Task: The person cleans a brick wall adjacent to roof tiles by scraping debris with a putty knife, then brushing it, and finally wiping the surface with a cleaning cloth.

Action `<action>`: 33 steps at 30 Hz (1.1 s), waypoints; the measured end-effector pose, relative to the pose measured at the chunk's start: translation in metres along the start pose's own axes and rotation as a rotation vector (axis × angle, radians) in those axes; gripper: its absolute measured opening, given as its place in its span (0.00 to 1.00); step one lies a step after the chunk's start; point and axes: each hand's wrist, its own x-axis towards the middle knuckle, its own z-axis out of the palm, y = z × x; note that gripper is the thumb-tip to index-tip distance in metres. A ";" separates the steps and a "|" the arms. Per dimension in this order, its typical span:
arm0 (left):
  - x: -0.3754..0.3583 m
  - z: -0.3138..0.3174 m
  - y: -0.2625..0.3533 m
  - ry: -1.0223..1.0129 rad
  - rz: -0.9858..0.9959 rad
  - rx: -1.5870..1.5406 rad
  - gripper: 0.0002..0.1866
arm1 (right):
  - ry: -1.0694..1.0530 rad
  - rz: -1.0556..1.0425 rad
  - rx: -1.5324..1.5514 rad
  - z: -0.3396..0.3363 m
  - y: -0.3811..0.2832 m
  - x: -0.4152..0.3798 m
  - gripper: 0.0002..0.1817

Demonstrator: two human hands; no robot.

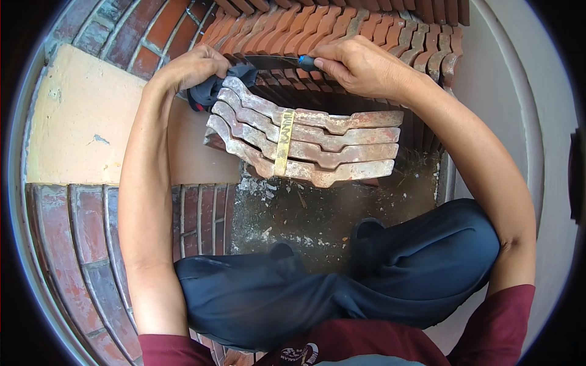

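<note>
My right hand [357, 64] is closed around the dark handle of a tool [309, 62] with a blue collar. A thin, dark, blade-like edge runs from it to the left, along the front of the stacked tiles. Across from it, my left hand [198, 67] has its fingers curled at a bunched dark cloth [223, 88]; its fingertips are partly hidden. Just below both hands lies a bundle of several weathered clay roof tiles [329, 137], bound by a yellow printed strap [284, 140]. The cloth touches the bundle's upper left end.
Rows of orange roof tiles [293, 36] are stacked behind my hands. A brick wall [85, 226] with a cream panel [85, 122] stands at left, a pale wall [500, 91] at right. Flaky debris lies on the dark floor [293, 213] between my knees.
</note>
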 end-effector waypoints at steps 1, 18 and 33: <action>-0.002 0.001 0.003 -0.005 0.006 0.019 0.11 | -0.001 0.001 -0.008 -0.001 0.000 0.000 0.13; -0.001 -0.009 0.016 -0.132 0.036 0.185 0.16 | 0.014 0.103 0.055 0.006 -0.014 0.007 0.16; 0.003 -0.002 0.025 -0.188 -0.045 0.366 0.21 | -0.020 0.043 -0.005 0.011 -0.012 0.005 0.15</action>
